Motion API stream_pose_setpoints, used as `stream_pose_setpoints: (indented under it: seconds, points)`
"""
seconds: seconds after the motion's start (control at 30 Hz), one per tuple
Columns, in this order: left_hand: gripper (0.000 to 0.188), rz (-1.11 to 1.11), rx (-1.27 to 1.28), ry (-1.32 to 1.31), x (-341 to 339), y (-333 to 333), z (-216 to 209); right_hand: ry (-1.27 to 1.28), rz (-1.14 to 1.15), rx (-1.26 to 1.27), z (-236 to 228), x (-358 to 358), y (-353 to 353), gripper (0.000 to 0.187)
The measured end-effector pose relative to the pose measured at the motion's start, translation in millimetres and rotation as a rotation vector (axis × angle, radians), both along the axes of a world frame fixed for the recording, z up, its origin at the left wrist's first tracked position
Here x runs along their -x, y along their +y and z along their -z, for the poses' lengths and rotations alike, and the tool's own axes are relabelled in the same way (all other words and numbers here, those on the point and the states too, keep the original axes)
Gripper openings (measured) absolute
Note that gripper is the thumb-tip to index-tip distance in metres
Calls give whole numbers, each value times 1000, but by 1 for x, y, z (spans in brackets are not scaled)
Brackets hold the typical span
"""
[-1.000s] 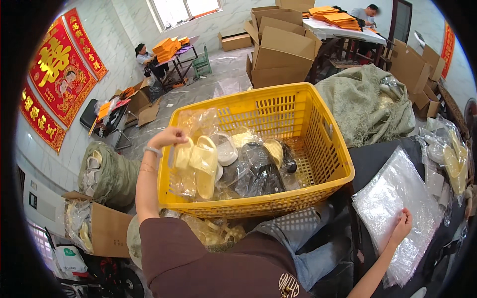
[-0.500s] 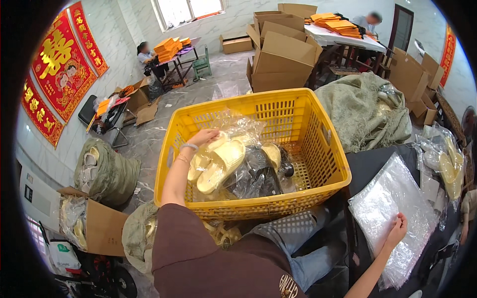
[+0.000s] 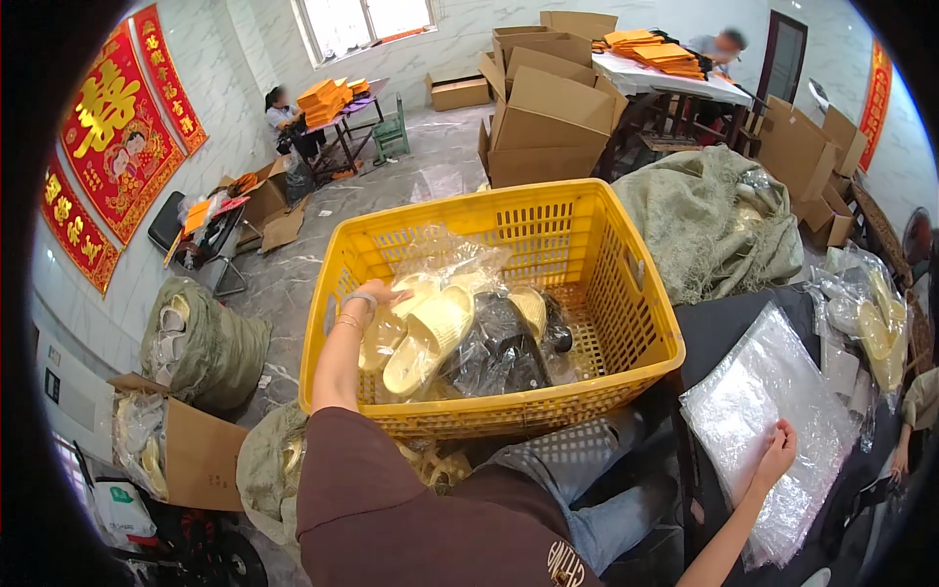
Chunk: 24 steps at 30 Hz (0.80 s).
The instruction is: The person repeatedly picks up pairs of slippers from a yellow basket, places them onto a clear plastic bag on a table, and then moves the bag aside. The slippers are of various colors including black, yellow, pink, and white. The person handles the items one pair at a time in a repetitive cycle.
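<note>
Inside the yellow plastic basket (image 3: 509,416), my left hand (image 3: 380,293) reaches over the left side, its fingers stretched toward pale yellow slippers (image 3: 430,338) and touching them. These slippers are in clear plastic wrapping. Beside them lie black slippers (image 3: 518,367), also under clear plastic, with another pale yellow slipper (image 3: 529,310) against them. On my right, my right hand (image 3: 776,455) rests on a stack of clear plastic bags (image 3: 743,391), its fingers loosely bent. I see nothing gripped in either hand.
Woven sacks stand on the right (image 3: 704,230) and left (image 3: 210,342). Cardboard boxes (image 3: 553,112) are stacked beyond the basket. More bagged yellow slippers (image 3: 880,328) lie at the right. Two people work at far tables with orange stacks (image 3: 655,54).
My left hand has moved down and left over the slippers. My right hand stays on the plastic bags. The whole view has shifted slightly.
</note>
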<state>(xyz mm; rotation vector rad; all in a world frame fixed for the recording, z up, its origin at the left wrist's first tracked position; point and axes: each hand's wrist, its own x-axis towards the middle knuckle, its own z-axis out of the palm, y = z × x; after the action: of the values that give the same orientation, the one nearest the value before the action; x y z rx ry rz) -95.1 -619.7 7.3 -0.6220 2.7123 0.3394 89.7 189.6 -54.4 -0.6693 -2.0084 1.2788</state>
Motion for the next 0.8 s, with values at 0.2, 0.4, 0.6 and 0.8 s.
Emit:
stream_pose_setpoints:
  seconds: [0.2, 0.4, 0.6, 0.8]
  points:
    - [79, -95, -71, -78, -8, -7, -3, -25, 5, -2, -8, 2, -8, 22]
    - [71, -443, -382, -56, -28, -11, 32, -10, 14, -76, -4, 2, -5, 22]
    - [53, -492, -1138, 128, -33, -20, 55, -59, 18, -69, -3, -1, -1, 22]
    - [38, -525, -1491, 205, -30, -14, 33, -34, 9, -76, -8, 1, -9, 22]
